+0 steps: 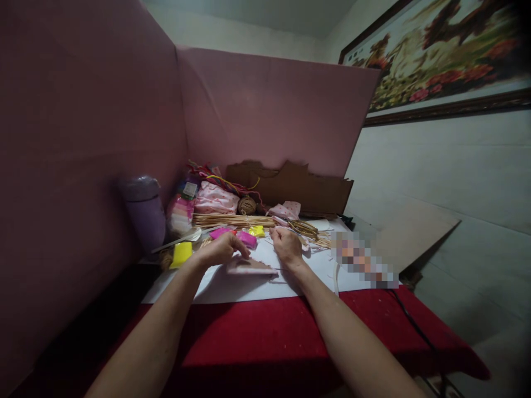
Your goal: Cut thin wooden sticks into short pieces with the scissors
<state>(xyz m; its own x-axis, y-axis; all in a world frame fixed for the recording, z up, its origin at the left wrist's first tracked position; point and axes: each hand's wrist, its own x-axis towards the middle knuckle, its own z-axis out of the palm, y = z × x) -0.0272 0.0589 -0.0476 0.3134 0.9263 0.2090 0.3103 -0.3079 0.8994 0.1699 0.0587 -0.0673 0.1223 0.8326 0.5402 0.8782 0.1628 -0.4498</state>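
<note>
My left hand point(222, 250) is closed at the upper left edge of a small piece of cardboard point(254, 266), which has pale pink fabric along its front edge. The piece is tilted above a white sheet point(224, 287). To the right of it, my right hand point(286, 246) is a fist with the thumb pressed to the fingers; what it pinches, if anything, is too small to make out. Beyond my hands lie pink packets point(248, 240) and a yellow packet point(256, 231). Another yellow packet point(181, 255) is left of my left hand.
A bundle of thin wooden sticks point(232, 221) lies behind, with a ball of twine point(247, 205), pink fabric point(216, 198) and torn brown cardboard point(286, 185). At left stands a purple tumbler point(145, 215). A pixelated object point(360, 260) and a dark cable point(415, 323) are at right on red cloth point(257, 337).
</note>
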